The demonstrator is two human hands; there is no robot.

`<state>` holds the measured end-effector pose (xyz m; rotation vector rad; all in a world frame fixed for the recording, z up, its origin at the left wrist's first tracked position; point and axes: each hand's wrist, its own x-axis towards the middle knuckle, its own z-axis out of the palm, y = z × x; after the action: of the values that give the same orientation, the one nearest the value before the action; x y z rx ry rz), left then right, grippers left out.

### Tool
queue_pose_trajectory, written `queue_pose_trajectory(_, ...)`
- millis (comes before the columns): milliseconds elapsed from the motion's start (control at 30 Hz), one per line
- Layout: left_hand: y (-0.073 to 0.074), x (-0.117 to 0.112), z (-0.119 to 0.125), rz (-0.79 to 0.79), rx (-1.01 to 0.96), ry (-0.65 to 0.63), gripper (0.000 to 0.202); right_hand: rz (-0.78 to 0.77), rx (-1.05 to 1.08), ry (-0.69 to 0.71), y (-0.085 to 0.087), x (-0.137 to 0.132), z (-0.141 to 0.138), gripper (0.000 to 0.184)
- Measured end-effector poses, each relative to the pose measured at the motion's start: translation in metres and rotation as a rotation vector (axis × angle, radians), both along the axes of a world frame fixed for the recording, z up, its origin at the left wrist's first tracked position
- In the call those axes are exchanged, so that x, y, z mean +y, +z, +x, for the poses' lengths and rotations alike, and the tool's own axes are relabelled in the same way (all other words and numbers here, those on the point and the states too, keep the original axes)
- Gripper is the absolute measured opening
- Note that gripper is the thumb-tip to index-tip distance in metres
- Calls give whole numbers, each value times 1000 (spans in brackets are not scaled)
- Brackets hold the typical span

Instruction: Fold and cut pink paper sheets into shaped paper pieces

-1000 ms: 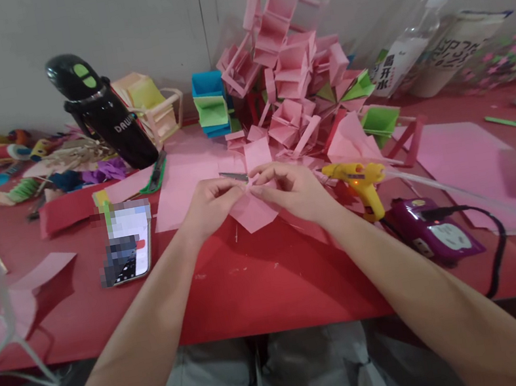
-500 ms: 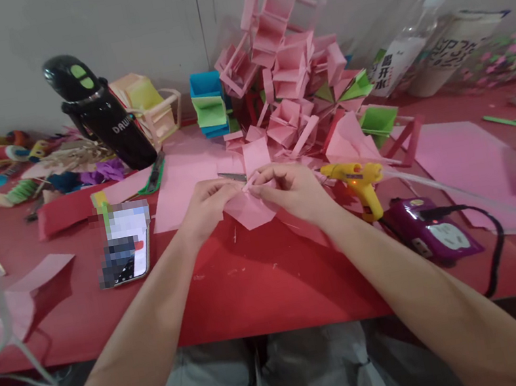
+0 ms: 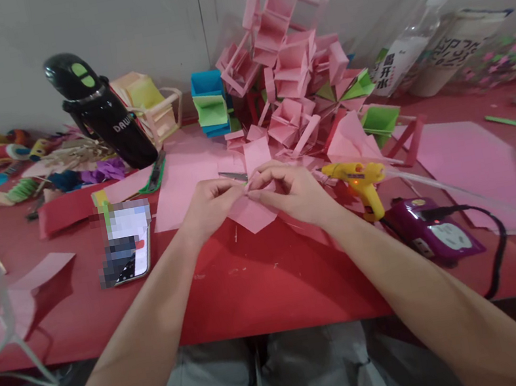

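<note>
A small piece of pink paper [image 3: 252, 212] is held between my two hands near the middle of the table. My left hand [image 3: 213, 204] pinches its left edge with thumb and forefinger. Thumb and curled fingers of my right hand [image 3: 290, 188] grip the upper right of the same piece. Its folds are partly hidden behind the fingers. Just beyond the fingertips a dark metal blade tip [image 3: 233, 175] lies on a pink sheet [image 3: 186, 166]. Behind my hands rises a pile of folded pink paper boxes and frames [image 3: 290, 67].
To the right sit a yellow glue gun [image 3: 360, 181] and a purple power box [image 3: 434, 232] with a black cable. A phone [image 3: 131, 242] lies left, a black bottle [image 3: 108, 119] behind it. A green-handled cutter [image 3: 153, 175] and a white wire frame [image 3: 4, 311] are also left.
The pink paper's lower part has tipped slightly downward between my fingers. Both hands keep their hold and have hardly moved.
</note>
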<state>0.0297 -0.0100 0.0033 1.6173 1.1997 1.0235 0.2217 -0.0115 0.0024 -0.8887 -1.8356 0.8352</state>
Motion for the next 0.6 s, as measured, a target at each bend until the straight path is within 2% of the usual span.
queue_pose_trajectory(133,1,-1,1,-5,39,-14,21,21,-55,-25,1,-1,-1,15)
queue_pose_trajectory(600,0,-2,4,-61,-33,-39,21,41,-89,-43,-1,-2,-4,16)
